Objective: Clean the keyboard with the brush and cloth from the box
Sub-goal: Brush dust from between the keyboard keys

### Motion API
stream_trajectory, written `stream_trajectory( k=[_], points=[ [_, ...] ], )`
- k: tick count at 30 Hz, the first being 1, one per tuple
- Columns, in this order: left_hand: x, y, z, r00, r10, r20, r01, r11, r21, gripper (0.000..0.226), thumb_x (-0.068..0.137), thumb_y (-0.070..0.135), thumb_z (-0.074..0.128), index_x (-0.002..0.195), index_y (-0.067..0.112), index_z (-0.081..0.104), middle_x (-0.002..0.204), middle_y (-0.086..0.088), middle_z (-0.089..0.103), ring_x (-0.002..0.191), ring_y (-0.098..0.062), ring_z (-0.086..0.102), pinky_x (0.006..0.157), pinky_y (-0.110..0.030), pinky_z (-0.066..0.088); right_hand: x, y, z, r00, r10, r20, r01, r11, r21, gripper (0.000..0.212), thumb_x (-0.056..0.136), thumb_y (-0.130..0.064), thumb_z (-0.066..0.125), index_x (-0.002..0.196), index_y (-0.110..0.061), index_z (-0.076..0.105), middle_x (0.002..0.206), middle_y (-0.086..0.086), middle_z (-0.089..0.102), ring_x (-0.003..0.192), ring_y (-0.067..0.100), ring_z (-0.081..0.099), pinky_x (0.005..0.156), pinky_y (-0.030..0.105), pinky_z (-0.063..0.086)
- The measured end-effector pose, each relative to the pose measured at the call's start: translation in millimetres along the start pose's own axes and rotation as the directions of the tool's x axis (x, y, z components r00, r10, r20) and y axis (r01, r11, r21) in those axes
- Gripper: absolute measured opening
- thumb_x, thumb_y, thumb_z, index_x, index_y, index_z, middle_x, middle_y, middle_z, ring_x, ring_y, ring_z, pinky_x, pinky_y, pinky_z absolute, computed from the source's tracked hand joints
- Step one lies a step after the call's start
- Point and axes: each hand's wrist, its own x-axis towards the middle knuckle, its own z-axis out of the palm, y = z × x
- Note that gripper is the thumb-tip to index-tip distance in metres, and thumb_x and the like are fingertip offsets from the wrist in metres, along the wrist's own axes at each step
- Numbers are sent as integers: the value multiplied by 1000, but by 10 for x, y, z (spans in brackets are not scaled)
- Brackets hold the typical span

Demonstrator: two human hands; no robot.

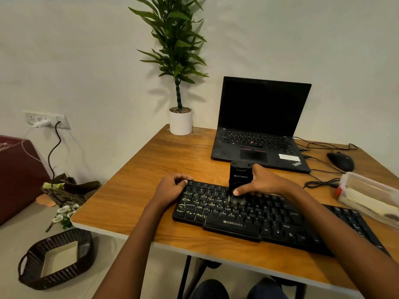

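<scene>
My right hand point(264, 182) grips the black brush point(238, 178) upright, bristles down on the middle keys of the Zebronics keyboard point(259, 221), which lies near me on the wooden surface point(151, 160); my left hand point(172, 187) curls over and holds its far left corner; the clear plastic box point(371, 190) sits at right

A home work corner: a wooden desk point(151, 169) against a plain wall point(86, 61) carries a ThinkPad laptop point(261, 126), mouse point(341, 161), Zebronics keyboard point(216, 212) and potted plant point(180, 121), with a wicker basket point(62, 277) on the floor.
</scene>
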Motion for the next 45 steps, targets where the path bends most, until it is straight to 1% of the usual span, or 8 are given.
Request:
stream_trajectory(
  k=[3,8,14,17,23,27,41,45],
  points=[
    [2,-12,6,1000,-15,0,15,1000,-5,25,93,5,53,95,25,67,100,1,68,95,-16,62,86,-35,52,16,48,-4,999,-8,34,7,1000,29,40,74,-14,76,90,-29,43,81,-1,57,58,7,54,46,17,42],
    [-11,-10,8,1000,-22,1,22,1000,-20,25,93,5,54,92,26,67,100,-1,69,94,-18,64,86,-37,53,64,112,18,1000,-18,2,18,1000,1,39,73,-18,78,93,-30,46,79,-1,60,56,8,54,45,18,42],
    [4,-2,6,1000,8,-18,-8,1000,17,24,92,3,55,94,22,70,97,2,69,89,-10,62,80,-24,50,18,31,5,999,-10,-40,9,1000,-21,38,76,-12,76,83,-28,41,74,-3,53,58,8,49,43,14,38],
    [8,-9,1,1000,18,-20,-17,1000,25,25,92,2,55,95,22,69,97,3,68,89,-7,61,76,-17,47,36,43,7,1000,-12,19,12,1000,-2,41,75,-10,76,88,-31,42,82,-3,55,62,10,52,50,20,42],
    [-2,10,8,1000,-28,-11,28,999,-34,22,92,2,54,99,16,69,99,-3,69,90,-15,64,80,-28,52,78,178,3,999,-16,45,15,999,32,43,71,-14,79,97,-28,48,81,0,63,58,9,57,45,20,43],
    [-9,1,16,998,-65,-8,64,996,-64,21,92,3,54,98,16,69,101,-6,70,92,-21,65,84,-36,54,89,144,-8,1000,-6,-28,7,1000,14,37,73,-15,78,87,-27,46,76,-1,59,56,11,54,43,16,41],
    [-11,2,20,999,-51,-9,51,998,-36,21,93,3,53,101,14,69,105,-7,69,98,-21,64,88,-39,52,188,186,82,997,-75,-20,76,994,77,42,73,-13,78,96,-30,47,86,-1,62,59,8,58,46,17,45],
    [-11,12,19,999,-48,-8,47,999,-20,23,92,4,55,95,21,69,101,-2,69,99,-20,63,91,-42,51,198,155,78,996,-74,-46,78,993,93,36,73,-12,78,91,-25,49,66,-7,62,48,1,55,43,15,41]
  ],
)
